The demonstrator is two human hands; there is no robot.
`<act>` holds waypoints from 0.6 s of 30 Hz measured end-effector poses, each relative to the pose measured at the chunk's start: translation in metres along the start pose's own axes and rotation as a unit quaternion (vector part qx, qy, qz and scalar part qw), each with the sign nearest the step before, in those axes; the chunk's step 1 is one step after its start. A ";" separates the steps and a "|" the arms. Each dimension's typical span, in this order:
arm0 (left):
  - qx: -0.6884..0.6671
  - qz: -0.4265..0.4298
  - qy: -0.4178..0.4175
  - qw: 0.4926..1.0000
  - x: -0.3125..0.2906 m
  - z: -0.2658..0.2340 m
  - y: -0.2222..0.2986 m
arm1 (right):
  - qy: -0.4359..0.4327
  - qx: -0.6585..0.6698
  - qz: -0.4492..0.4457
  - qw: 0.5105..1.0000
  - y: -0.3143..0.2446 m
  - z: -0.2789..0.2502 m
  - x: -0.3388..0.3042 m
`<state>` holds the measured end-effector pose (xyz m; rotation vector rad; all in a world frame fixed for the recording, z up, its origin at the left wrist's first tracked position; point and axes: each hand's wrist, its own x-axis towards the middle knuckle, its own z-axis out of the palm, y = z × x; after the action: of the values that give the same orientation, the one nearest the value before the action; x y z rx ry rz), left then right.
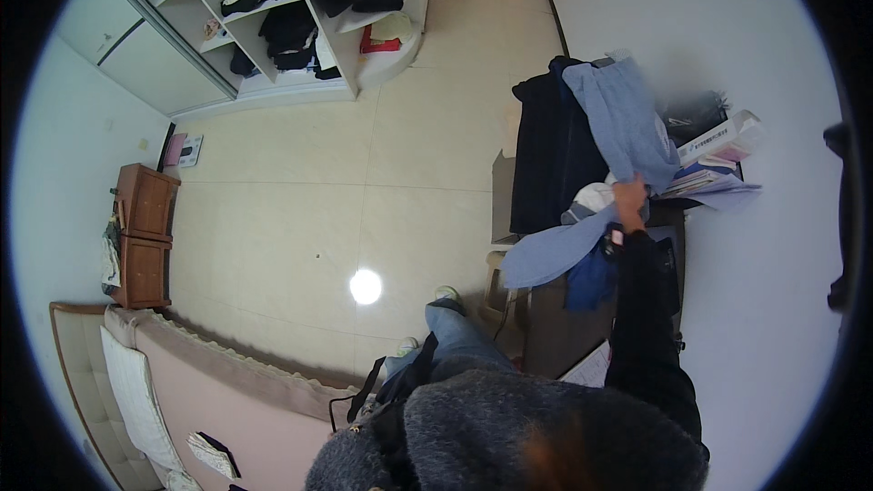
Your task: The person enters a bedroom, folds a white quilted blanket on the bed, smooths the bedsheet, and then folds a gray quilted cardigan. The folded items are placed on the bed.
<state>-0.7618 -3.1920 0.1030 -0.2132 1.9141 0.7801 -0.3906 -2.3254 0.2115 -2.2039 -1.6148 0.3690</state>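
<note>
At the right of the head view, the right hand [629, 204] grips a light-blue garment [623, 109] near its middle, seemingly to control both spreading ends. It partly overlaps a dark garment [555, 150] toward the tabletop's far end [546, 327], perhaps because papers [705, 184] crowd the right. The left hand's state cannot be told; it is out of sight.

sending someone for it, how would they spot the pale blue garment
Find the dark brown table along the right wall. Toward its far end, the right hand grips the pale blue garment. Its lighter blue sets it apart from the black garment beside it and the deep blue cloth nearby.
</note>
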 end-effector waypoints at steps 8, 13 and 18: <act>0.017 0.177 -0.015 0.984 0.016 0.022 0.093 | 0.199 0.375 -0.080 0.902 -0.011 -0.232 0.052; -0.045 0.048 -0.073 0.995 0.046 0.024 0.089 | 0.229 0.550 -0.096 0.797 -0.045 -0.292 0.031; -0.040 0.127 -0.088 0.987 0.064 0.015 0.047 | 0.271 0.570 -0.116 0.767 -0.064 -0.344 0.013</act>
<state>-0.8027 -3.1347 0.0633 0.0532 1.7632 1.0122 -0.2946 -2.3474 0.5477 -1.0027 -0.8805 0.4200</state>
